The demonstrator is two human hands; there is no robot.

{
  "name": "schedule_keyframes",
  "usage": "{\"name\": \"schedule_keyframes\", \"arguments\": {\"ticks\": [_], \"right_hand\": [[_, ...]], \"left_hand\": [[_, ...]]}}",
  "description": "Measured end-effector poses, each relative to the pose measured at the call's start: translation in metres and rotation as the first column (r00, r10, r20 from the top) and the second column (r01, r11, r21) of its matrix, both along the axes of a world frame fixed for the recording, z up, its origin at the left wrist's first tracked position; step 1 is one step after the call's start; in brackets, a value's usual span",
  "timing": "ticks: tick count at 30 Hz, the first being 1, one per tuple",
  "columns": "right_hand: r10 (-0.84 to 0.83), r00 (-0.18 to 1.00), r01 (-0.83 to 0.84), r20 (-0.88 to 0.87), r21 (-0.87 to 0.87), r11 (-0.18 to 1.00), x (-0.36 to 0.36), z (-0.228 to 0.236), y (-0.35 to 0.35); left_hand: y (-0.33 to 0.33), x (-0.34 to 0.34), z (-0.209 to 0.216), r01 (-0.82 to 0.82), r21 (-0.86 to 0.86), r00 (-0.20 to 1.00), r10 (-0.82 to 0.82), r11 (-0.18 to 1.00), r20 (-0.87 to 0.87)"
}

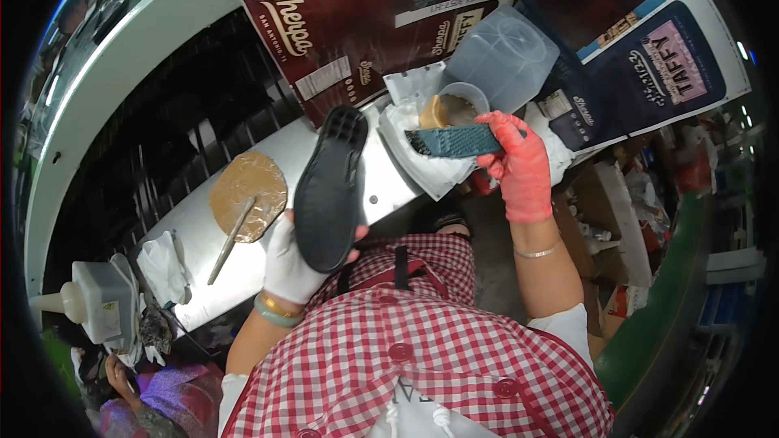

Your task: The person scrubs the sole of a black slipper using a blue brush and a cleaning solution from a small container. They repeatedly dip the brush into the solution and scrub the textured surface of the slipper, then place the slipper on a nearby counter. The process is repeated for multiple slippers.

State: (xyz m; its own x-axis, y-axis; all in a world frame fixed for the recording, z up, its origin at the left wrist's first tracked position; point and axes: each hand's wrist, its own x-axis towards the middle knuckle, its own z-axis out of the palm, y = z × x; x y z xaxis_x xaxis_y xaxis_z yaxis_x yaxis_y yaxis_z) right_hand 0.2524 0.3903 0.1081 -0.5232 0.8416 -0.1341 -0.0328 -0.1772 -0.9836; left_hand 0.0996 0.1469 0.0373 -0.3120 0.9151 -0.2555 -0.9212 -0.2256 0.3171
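My left hand (294,264), in a white glove, is closed around the heel end of a black shoe sole (329,195). The sole stands tilted upward, with a hollow grid at its far end. In a red-pink glove, my right hand (519,164) pinches one end of a flat teal brush (464,142) with a textured surface. Its dark tip points left, over white paper or cloth (442,182). Just behind the brush is a clear cup (472,96) with something brownish inside. A tan piece (434,113) sits at the cup's left side.
On the metal bench (199,235) lie a brown round pad (247,195), a thin metal tool (230,245) and a crumpled white cloth (162,268). A translucent container (505,57) stands before printed cardboard (381,16). A squeeze bottle (97,300) and another person's hand (120,377) are at left.
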Motion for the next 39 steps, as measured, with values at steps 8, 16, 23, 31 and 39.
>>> {"name": "schedule_keyframes", "arguments": {"ticks": [8, 16, 23, 31, 39], "right_hand": [[0.259, 0.958, -0.264, -0.121, -0.029, 0.964, -0.013, 0.024, -0.085], [0.202, 0.969, -0.207, -0.142, -0.019, 0.978, -0.017, 0.021, -0.097], [0.144, 0.967, -0.134, -0.210, 0.060, 0.989, -0.023, 0.024, -0.086], [0.084, 0.970, -0.052, -0.227, 0.142, 0.988, -0.033, 0.032, -0.068], [0.126, 0.966, -0.094, -0.227, 0.150, 0.984, -0.040, 0.043, -0.060]], "left_hand": [[0.032, 0.010, 0.026, 0.001, 0.157, 1.000, 0.002, 0.988, -0.015], [0.027, 0.013, 0.020, -0.015, 0.142, 0.991, 0.033, 0.990, -0.127], [0.026, 0.016, 0.026, 0.088, 0.067, 0.963, -0.068, 0.994, -0.260], [0.022, 0.015, 0.028, 0.183, 0.054, 0.922, -0.152, 0.982, -0.358], [0.017, 0.013, 0.025, 0.225, 0.018, 0.900, -0.201, 0.974, -0.387]]}}
